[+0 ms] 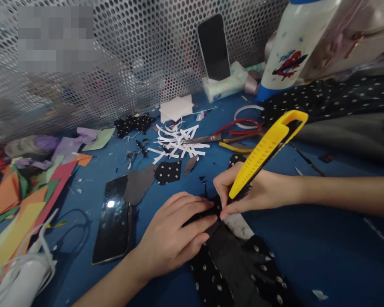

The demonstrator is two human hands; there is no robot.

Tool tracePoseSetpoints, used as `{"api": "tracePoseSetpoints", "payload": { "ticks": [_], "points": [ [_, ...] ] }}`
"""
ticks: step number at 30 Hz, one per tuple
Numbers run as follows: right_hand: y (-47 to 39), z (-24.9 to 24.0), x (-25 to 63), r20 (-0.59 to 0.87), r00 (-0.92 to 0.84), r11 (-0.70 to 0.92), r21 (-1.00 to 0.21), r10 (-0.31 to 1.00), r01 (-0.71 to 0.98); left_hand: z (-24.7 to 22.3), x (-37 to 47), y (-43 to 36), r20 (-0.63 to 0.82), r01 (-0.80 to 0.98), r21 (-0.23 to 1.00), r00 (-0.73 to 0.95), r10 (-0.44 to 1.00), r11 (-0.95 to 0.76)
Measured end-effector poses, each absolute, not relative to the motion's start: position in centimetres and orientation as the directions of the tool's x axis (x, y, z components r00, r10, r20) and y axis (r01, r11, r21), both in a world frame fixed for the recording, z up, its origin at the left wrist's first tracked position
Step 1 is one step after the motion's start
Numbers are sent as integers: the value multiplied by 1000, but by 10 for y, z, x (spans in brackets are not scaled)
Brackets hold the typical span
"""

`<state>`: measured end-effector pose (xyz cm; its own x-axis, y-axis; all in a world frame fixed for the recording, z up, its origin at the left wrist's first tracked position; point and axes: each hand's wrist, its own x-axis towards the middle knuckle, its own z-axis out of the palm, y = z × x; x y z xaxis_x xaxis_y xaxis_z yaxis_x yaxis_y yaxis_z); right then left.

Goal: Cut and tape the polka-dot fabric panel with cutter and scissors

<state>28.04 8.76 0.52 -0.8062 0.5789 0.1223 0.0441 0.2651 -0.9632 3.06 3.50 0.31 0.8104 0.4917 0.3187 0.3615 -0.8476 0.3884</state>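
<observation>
Head view: locate the right hand [264, 194], pinched narrow around the lower end of the yellow cutter [262, 153]; note the long axis of the cutter, slanting up and rightward out of the grip; regard the blade as hidden behind the fingers, with contact against the cloth impossible to confirm.

Find the black spotted cloth [235, 264] under and below the grip; trace its long axis from there back toward the body, bearing slightly rightward, on the opposite side of the grip from the cutter's upper end.

Observe the left hand [176, 230] palm down just left of the grip, with fingers laid over the upper part of the cloth; unable to say whether pinching any of it; rate both hands as about equally near that part, with fingertips close together.

Place the scissors [233, 125] beyond the grip; place the flat phone [113, 217] well to its left.
</observation>
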Motion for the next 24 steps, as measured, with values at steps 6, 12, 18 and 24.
{"api": "tracePoseSetpoints", "payload": {
  "ticks": [6, 12, 18, 24],
  "points": [
    [90, 0, 282, 90, -804, 79, -995, 588, -53, 5, 33, 34, 349, 351, 386, 801, 487, -853],
    [90, 0, 280, 58, -776, -10, -997, 628, -82, 4, 33, 35, 347, 353, 402, 795, 497, -845],
    [87, -1, 280, 107, -769, 95, -994, 630, -60, 5, 33, 34, 336, 361, 409, 794, 506, -838],
    [85, 3, 278, 133, -790, 215, -977, 598, -1, 3, 32, 34, 345, 357, 397, 795, 499, -845]
  ]
}}
